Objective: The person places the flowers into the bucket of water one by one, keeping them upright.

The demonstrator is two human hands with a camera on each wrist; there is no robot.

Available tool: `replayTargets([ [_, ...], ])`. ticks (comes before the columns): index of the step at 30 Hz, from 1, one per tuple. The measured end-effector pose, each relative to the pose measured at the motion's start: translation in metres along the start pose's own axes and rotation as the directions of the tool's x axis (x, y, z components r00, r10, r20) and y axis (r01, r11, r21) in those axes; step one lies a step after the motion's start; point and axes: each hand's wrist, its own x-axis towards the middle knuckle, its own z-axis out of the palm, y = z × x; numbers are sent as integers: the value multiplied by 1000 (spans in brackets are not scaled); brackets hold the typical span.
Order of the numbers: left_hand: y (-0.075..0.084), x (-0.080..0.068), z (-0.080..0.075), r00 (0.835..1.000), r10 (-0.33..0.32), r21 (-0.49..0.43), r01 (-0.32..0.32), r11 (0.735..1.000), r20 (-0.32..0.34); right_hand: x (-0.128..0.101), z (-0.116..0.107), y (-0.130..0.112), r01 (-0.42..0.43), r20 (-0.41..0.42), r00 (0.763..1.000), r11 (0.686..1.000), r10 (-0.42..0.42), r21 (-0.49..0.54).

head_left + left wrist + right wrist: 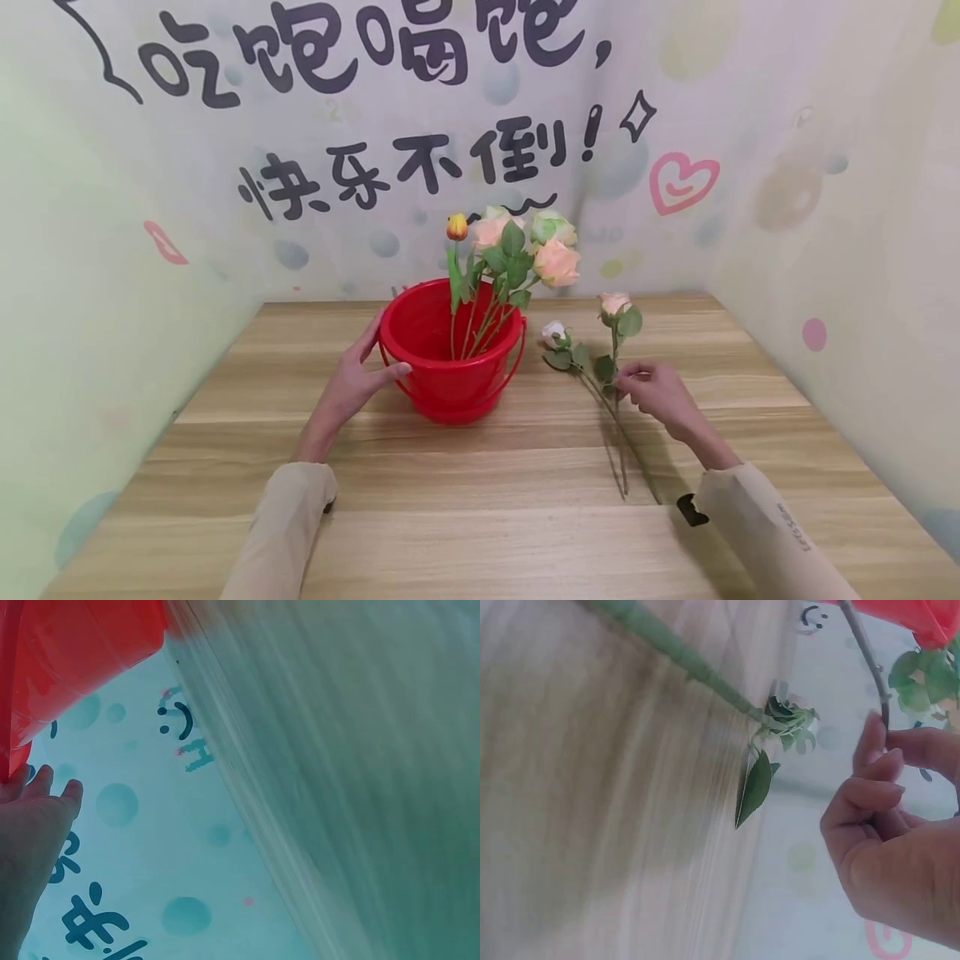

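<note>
Pink-budded rose stem point(613, 350) pinched by right hand point(660, 392); leaves green.

Light wood plank table point(480, 533) in a corner. Pastel walls point(825, 167) with bubbles, black Chinese lettering point(360, 50), pink heart point(682, 183). Soft even light.

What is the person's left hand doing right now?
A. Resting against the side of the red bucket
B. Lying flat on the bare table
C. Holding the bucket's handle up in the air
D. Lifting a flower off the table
A: the left hand rests against the rim and side of the red bucket, which stands on the table.
</note>
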Motion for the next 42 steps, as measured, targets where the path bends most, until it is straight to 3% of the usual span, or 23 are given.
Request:
replayTargets([
  [8, 0, 1, 0, 1000, -7, 8, 7, 1000, -3, -6, -2, -9, 61, -97, 994, 985, -45, 164],
  [17, 0, 0, 1, 1000, -11, 12, 11, 1000, -1, -7, 7, -26, 221, -144, 974, 887, -177, 406],
  [31, 1, -1, 1, 1000, -20, 23, 20, 1000, -6, 0, 20, -53, 345, -211, 938, 803, -275, 487],
  [42, 3, -1, 2, 1000, -21, 19, 21, 1000, -11, 6, 33, -78, 378, -297, 923, 730, -246, 570],
])
